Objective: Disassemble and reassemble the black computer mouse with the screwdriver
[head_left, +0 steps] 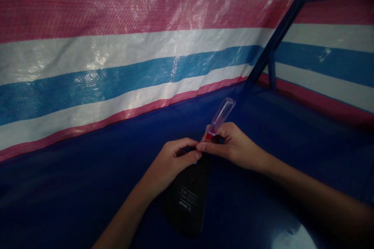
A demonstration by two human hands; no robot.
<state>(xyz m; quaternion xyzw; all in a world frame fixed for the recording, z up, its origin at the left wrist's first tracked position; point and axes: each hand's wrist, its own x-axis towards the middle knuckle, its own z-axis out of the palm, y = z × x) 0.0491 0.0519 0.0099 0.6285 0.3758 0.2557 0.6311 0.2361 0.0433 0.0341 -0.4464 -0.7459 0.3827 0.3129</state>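
Note:
A long black device (189,198) with small white printing and a CE mark lies on the dark blue surface. My left hand (175,157) is closed at its far end, thumb and fingers pressed together there. A small blue spot shows beside the left thumb. In my right hand (228,146) is a screwdriver (223,113) with a clear handle and a red part near its base, handle tilted up and to the right. The fingertips of both hands meet above the device's far end. They hide the screwdriver's tip and whatever lies beneath it.
A dark blue surface (73,190) spreads under the hands. Behind it hangs a striped red, white and blue plastic sheet (131,74). A dark diagonal frame bar (280,27) rises at the right. At the lower right is a bright glare patch.

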